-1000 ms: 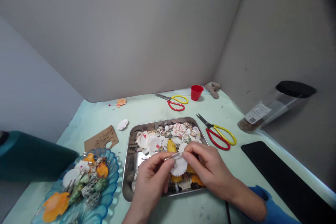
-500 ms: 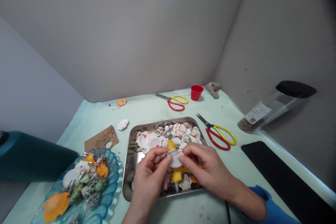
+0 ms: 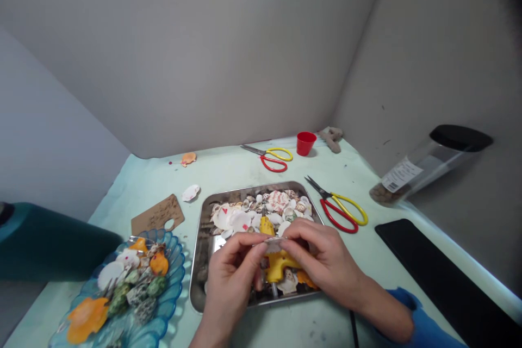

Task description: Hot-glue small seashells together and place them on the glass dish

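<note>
A white seashell (image 3: 275, 245) is pinched between both hands over the front part of a metal tray (image 3: 196, 261). My left hand (image 3: 234, 266) grips its left edge with thumb and fingertips. On its right edge, my right hand (image 3: 320, 255) does the same. The shell is seen nearly edge-on, its rim partly covered by the fingers. Beneath the hands, a yellow glue gun (image 3: 278, 267) lies in the tray among many shells. Its lower part is partly hidden by my right hand.
A blue scalloped dish (image 3: 173, 283) of shells stands left, beside a dark green bottle (image 3: 53, 244) and brown card (image 3: 155, 218). Scissors (image 3: 340, 211), more scissors (image 3: 271, 159) and a red cup (image 3: 305, 143) lie beyond the tray. A clear jar (image 3: 424, 168) and black strip (image 3: 444, 277) are right.
Both hands have tilted the shell, so its broad ribbed face has turned to a thin edge-on view. The hands stay in nearly the same place.
</note>
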Action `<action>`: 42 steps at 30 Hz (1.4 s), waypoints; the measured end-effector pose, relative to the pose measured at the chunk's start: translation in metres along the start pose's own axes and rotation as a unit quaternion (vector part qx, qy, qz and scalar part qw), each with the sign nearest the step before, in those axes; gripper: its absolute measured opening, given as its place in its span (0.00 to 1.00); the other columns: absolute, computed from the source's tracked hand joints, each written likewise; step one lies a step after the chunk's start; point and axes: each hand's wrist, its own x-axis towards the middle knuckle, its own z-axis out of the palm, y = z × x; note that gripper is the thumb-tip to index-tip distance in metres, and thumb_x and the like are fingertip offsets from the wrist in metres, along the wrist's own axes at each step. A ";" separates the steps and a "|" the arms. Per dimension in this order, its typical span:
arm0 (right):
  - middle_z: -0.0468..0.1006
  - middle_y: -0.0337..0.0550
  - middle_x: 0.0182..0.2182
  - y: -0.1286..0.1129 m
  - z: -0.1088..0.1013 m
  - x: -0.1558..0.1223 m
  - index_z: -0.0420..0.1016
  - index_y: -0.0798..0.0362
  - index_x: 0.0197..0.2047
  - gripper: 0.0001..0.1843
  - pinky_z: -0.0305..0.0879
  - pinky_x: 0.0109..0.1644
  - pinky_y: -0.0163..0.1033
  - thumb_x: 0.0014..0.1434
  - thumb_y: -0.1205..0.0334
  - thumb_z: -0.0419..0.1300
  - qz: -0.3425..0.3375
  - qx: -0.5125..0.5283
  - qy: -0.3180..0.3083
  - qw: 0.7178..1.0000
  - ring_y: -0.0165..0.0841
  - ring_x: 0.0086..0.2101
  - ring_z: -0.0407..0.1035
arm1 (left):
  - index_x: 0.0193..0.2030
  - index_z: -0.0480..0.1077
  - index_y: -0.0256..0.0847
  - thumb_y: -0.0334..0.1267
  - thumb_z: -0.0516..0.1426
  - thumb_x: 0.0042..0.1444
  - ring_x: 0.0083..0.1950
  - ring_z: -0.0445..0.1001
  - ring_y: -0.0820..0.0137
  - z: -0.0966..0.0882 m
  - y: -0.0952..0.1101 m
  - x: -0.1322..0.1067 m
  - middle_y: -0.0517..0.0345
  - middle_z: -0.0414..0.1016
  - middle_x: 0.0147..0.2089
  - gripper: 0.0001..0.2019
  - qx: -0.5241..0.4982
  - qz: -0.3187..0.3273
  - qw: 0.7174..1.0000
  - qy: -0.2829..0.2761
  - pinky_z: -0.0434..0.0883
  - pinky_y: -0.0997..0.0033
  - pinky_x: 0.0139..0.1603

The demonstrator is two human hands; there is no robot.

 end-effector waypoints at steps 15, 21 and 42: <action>0.69 0.39 0.24 -0.002 0.000 0.000 0.67 0.54 0.29 0.10 0.58 0.30 0.35 0.62 0.64 0.53 0.017 -0.013 -0.008 1.000 0.29 0.26 0.63 | 0.38 0.73 0.37 0.41 0.60 0.51 0.15 0.63 0.81 0.003 0.002 -0.002 0.63 0.71 0.22 0.11 0.020 -0.006 1.000 0.003 0.61 0.81 0.18; 0.70 0.40 0.25 -0.002 0.000 -0.001 0.69 0.54 0.29 0.09 0.59 0.30 0.35 0.61 0.64 0.54 0.011 -0.014 -0.003 1.000 0.29 0.26 0.63 | 0.33 0.72 0.36 0.41 0.61 0.49 0.15 0.62 0.80 0.003 0.000 0.000 0.66 0.66 0.16 0.10 0.019 -0.022 1.000 0.003 0.59 0.81 0.17; 0.67 0.37 0.23 -0.004 0.001 -0.003 0.66 0.53 0.27 0.10 0.57 0.27 0.34 0.60 0.60 0.56 0.018 -0.042 -0.002 0.999 0.28 0.23 0.61 | 0.34 0.73 0.35 0.45 0.61 0.49 0.11 0.58 0.80 0.008 -0.001 -0.001 0.69 0.61 0.11 0.13 0.028 -0.039 0.998 0.031 0.55 0.83 0.14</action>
